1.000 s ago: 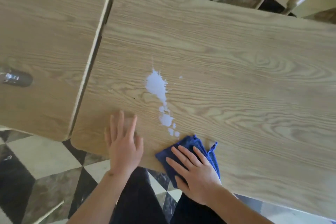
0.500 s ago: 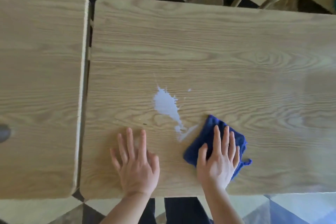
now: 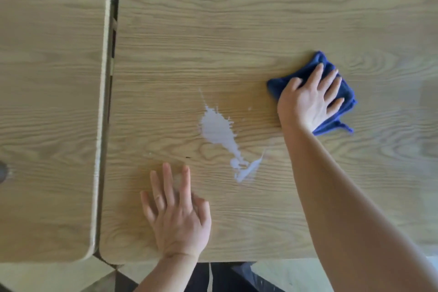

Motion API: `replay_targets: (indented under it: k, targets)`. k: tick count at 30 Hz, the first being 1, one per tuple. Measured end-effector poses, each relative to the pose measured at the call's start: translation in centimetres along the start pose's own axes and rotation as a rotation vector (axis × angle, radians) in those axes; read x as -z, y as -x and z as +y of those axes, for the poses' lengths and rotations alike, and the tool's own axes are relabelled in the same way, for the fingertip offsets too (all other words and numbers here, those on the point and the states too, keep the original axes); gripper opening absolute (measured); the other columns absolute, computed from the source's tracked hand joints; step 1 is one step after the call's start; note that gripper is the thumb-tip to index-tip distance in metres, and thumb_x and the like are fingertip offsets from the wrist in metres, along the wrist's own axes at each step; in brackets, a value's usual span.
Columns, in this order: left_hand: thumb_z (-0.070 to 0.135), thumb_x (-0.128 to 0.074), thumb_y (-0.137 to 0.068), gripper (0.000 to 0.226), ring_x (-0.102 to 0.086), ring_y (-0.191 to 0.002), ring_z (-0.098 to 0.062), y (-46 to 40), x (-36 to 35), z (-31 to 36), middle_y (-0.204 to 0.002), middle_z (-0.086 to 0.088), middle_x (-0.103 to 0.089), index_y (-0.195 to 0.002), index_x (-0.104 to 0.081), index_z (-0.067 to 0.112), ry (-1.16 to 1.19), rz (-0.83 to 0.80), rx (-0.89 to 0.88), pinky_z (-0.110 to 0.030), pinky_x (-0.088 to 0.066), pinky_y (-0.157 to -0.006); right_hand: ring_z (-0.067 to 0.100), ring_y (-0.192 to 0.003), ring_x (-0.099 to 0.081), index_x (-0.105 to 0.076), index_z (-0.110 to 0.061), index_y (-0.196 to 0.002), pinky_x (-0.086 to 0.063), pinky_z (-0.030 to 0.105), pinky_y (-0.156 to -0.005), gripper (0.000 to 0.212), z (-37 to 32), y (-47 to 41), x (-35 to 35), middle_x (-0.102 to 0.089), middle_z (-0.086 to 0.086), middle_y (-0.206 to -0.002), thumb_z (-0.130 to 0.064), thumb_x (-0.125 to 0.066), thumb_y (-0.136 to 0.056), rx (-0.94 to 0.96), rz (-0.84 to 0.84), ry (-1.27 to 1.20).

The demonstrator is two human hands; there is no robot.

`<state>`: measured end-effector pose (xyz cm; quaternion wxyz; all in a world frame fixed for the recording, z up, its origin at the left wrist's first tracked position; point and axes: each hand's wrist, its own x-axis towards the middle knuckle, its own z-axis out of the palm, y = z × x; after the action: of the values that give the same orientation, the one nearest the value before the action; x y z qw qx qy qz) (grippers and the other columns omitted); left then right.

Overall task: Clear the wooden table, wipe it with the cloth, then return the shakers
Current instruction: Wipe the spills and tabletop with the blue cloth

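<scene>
The wooden table [image 3: 272,35] lies under both my hands, its grain running left to right, and one blue cloth [image 3: 341,92] sits on it toward the far right. My right hand [image 3: 308,99] lies flat on top of that cloth, arm stretched forward and out across the tabletop, fingers straight and a little spread, pointing up and to the right, pressing the cloth down rather than gripping it. The cloth is bunched, with folds showing past my fingertips and a corner sticking out below my palm. My left hand [image 3: 177,216] rests palm down on the bare wood near the edge closest to me, fingers straight and fanned apart, holding nothing. Between my hands there is one white spill [image 3: 219,130], a splattered blot that trails down into a thin smeared streak; the cloth is well apart from it. A second table [image 3: 52,102] stands just beside this one on the left, with a narrow gap between them.
</scene>
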<state>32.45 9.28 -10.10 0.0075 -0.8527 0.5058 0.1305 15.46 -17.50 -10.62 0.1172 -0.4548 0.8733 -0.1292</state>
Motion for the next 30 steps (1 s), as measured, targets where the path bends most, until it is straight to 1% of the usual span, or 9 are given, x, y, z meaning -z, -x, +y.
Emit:
replay_targets:
  k: [4,9,12,15,17,20,22,26,30]
  targets:
    - [0.038,-0.031,-0.086,0.069,-0.005,-0.155,-0.03,0.3,0.0,0.1,-0.167,-0.007,-0.015,-0.154,-0.028,0.029,0.003,0.011,0.007,-0.058,-0.008,-0.123,0.018,-0.155,-0.004,-0.02,-0.027,-0.158,0.0,0.05,-0.124,0.063,0.6,1.8,-0.1,-0.009,0.0,-0.167,-0.042,-0.03,-0.097,0.209,-0.088,0.053]
    - [0.039,-0.031,-0.089,0.067,0.0,-0.156,-0.027,0.3,0.2,0.3,-0.168,-0.001,-0.007,-0.155,-0.022,0.032,-0.002,0.001,0.031,-0.056,-0.005,-0.124,0.021,-0.154,-0.01,-0.021,-0.028,-0.157,-0.005,0.052,-0.124,0.064,5.3,10.0,1.4,-0.01,0.0,-0.167,-0.045,-0.03,-0.097,0.509,-0.193,0.119]
    - [0.038,-0.03,-0.088,0.068,-0.002,-0.156,-0.027,0.5,0.3,0.3,-0.168,-0.001,-0.008,-0.155,-0.024,0.031,0.01,0.026,0.024,-0.055,-0.005,-0.124,0.021,-0.154,-0.012,-0.025,-0.029,-0.156,-0.009,0.051,-0.124,0.064,12.1,15.8,3.6,-0.012,-0.001,-0.167,-0.044,-0.038,-0.095,0.45,-0.196,0.129]
    - [0.037,-0.03,-0.088,0.067,-0.004,-0.156,-0.027,0.4,0.2,0.3,-0.168,-0.002,-0.01,-0.154,-0.025,0.032,0.018,0.048,0.018,-0.056,-0.006,-0.124,0.022,-0.154,-0.011,-0.024,-0.028,-0.157,-0.011,0.053,-0.123,0.065,17.7,22.1,5.4,-0.011,0.0,-0.167,-0.043,-0.035,-0.094,0.371,-0.238,0.177]
    - [0.037,-0.031,-0.088,0.066,-0.005,-0.156,-0.027,0.4,0.1,0.2,-0.168,-0.003,-0.011,-0.154,-0.025,0.032,0.022,0.054,0.007,-0.056,-0.006,-0.124,0.024,-0.154,-0.011,-0.024,-0.026,-0.157,-0.011,0.054,-0.123,0.065,18.9,24.7,5.5,-0.011,0.002,-0.167,-0.043,-0.033,-0.095,0.351,-0.244,0.196]
    - [0.037,-0.032,-0.088,0.067,-0.004,-0.156,-0.027,0.4,0.0,0.0,-0.168,-0.002,-0.01,-0.155,-0.022,0.033,0.033,0.049,0.005,-0.056,-0.006,-0.124,0.027,-0.154,-0.012,-0.024,-0.022,-0.157,-0.011,0.056,-0.122,0.065,17.8,25.5,4.8,-0.012,0.007,-0.167,-0.04,-0.032,-0.096,0.324,-0.232,0.202]
    - [0.037,-0.034,-0.088,0.068,-0.003,-0.156,-0.027,0.4,0.0,-0.1,-0.168,-0.002,-0.01,-0.155,-0.022,0.034,0.041,0.045,0.006,-0.057,-0.007,-0.124,0.027,-0.154,-0.011,-0.023,-0.021,-0.158,-0.012,0.056,-0.122,0.064,16.5,25.2,4.3,-0.012,0.008,-0.167,-0.04,-0.031,-0.097,0.394,-0.243,0.218]
    - [0.037,-0.036,-0.087,0.069,-0.003,-0.156,-0.027,0.3,0.0,-0.1,-0.168,-0.002,-0.01,-0.155,-0.023,0.034,0.043,0.033,0.012,-0.057,-0.008,-0.123,0.023,-0.154,-0.01,-0.021,-0.025,-0.158,-0.009,0.054,-0.123,0.066,13.1,23.1,3.3,-0.012,0.004,-0.167,-0.043,-0.034,-0.095,0.49,-0.243,0.229]
    - [0.038,-0.035,-0.088,0.068,-0.002,-0.156,-0.026,0.4,0.0,-0.2,-0.168,-0.001,-0.009,-0.154,-0.024,0.034,0.045,0.019,0.006,-0.057,-0.009,-0.123,0.02,-0.153,-0.013,-0.026,-0.028,-0.156,-0.009,0.052,-0.123,0.067,9.0,17.6,2.0,-0.017,0.0,-0.166,-0.045,-0.041,-0.093,0.453,-0.171,0.162]
